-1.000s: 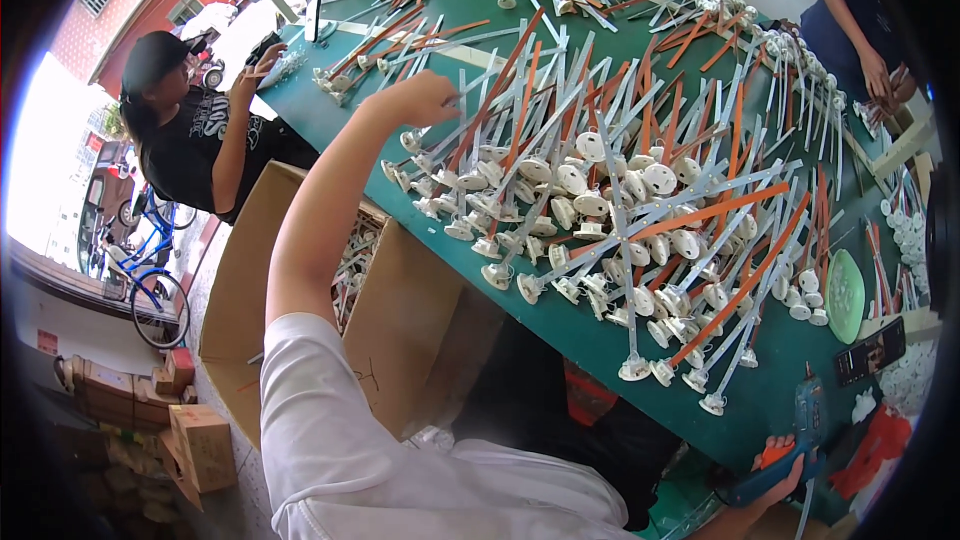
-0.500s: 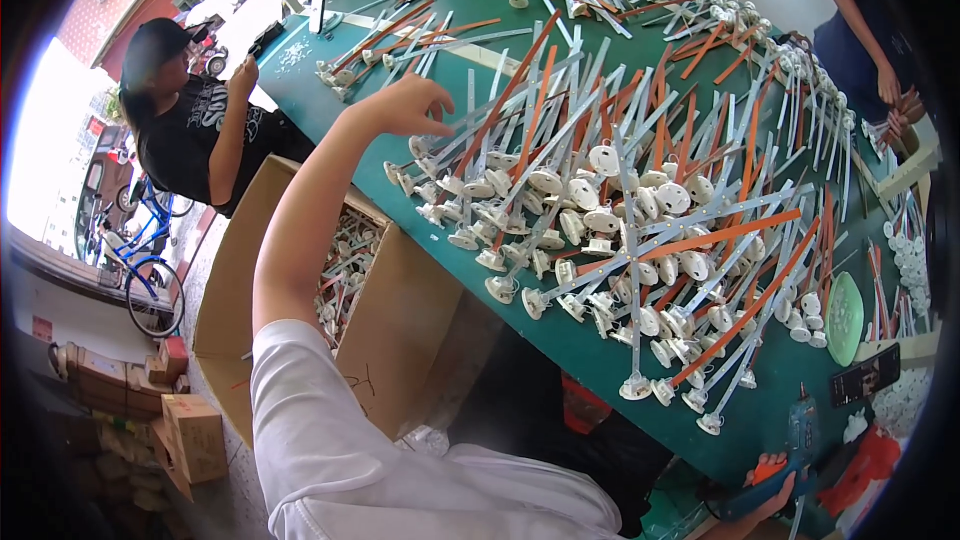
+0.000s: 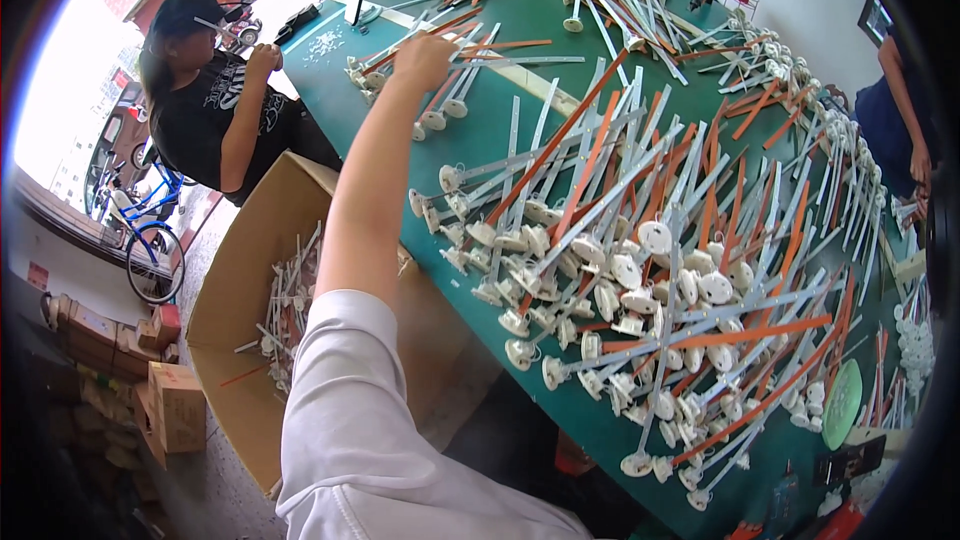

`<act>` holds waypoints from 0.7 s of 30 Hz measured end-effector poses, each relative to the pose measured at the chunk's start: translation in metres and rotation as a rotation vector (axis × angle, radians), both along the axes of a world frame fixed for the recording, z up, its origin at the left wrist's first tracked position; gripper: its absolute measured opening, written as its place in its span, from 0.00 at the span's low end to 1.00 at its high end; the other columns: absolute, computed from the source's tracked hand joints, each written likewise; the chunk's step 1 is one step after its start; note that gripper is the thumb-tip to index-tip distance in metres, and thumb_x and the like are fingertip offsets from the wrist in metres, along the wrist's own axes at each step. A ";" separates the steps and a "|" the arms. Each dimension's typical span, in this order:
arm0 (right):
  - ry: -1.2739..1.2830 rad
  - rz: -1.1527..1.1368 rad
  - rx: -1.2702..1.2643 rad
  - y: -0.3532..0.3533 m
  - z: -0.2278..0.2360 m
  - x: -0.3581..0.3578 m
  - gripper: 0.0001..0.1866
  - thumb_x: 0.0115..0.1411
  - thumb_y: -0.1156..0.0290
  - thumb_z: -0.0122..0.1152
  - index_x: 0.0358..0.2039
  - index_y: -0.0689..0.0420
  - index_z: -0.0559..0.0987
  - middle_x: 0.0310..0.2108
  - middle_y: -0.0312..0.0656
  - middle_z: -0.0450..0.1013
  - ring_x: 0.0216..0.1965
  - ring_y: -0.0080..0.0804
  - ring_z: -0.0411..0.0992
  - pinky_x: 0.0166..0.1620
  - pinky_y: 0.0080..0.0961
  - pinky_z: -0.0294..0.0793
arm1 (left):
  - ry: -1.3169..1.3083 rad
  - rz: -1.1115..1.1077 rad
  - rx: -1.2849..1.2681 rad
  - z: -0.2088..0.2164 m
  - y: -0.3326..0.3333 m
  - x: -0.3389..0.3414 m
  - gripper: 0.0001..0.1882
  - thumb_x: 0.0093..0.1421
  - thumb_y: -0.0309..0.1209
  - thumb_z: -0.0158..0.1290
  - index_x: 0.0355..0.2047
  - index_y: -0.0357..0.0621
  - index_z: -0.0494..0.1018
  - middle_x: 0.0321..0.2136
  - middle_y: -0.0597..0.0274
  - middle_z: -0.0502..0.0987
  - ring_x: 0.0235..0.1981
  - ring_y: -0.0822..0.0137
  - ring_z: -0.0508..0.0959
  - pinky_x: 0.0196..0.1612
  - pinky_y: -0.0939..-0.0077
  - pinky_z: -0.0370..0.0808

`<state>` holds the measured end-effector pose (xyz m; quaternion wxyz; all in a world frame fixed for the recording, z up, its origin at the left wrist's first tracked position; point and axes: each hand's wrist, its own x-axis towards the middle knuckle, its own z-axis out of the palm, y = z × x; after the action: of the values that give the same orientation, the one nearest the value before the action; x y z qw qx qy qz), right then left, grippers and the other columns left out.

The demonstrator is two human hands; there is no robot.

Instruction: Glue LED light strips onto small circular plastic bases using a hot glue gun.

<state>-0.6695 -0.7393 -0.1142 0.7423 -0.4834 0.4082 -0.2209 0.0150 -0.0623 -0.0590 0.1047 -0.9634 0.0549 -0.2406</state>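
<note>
My left hand (image 3: 425, 48) reaches far out over a green table (image 3: 470, 155), fingers curled, at the near end of an orange strip (image 3: 505, 44) and a white strip (image 3: 530, 62). Whether it grips them is not clear. Just beside it lies a small bundle of white rods with round disc ends (image 3: 440, 105). A big heap of the same white rods mixed with orange strips (image 3: 640, 280) covers the middle of the table. My white sleeve (image 3: 350, 420) fills the lower edge. My right hand is out of the picture.
An open cardboard box (image 3: 240, 280) holding more rods (image 3: 290, 300) stands on the floor left of the table. A person in a black shirt (image 3: 215, 110) stands at the table's far left corner, another person (image 3: 900, 110) at the right edge. Small cartons (image 3: 170, 400) and a bicycle (image 3: 150, 240) are at left.
My left arm has stretched farther away across the table, from the edge of the big heap to the small bundle beyond it. The view has tilted with it.
</note>
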 end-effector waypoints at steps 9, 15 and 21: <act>0.073 -0.013 -0.044 0.000 -0.005 0.001 0.29 0.62 0.48 0.51 0.49 0.61 0.75 0.47 0.53 0.73 0.46 0.51 0.74 0.46 0.46 0.77 | 0.107 0.175 0.399 0.048 -0.031 -0.014 0.11 0.63 0.31 0.51 0.34 0.58 0.85 0.39 0.65 0.85 0.51 0.64 0.80 0.58 0.56 0.69; -0.340 0.311 0.136 -0.048 -0.051 -0.015 0.26 0.68 0.49 0.49 0.54 0.58 0.67 0.47 0.40 0.67 0.54 0.36 0.65 0.38 0.29 0.72 | -0.018 0.361 0.250 0.135 -0.042 -0.091 0.08 0.59 0.32 0.56 0.35 0.54 0.85 0.40 0.65 0.85 0.39 0.59 0.86 0.47 0.59 0.74; -0.397 0.240 0.134 -0.020 -0.050 0.002 0.26 0.66 0.55 0.53 0.57 0.59 0.70 0.56 0.45 0.70 0.61 0.42 0.66 0.48 0.36 0.73 | -0.231 -0.348 -0.838 0.110 -0.157 -0.289 0.07 0.55 0.33 0.64 0.28 0.43 0.85 0.21 0.58 0.82 0.24 0.67 0.82 0.31 0.71 0.74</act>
<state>-0.6678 -0.7592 -0.1646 0.8593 -0.4252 0.2075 -0.1943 -0.2743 -0.2189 0.0507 -0.3302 -0.8659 0.1018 -0.3617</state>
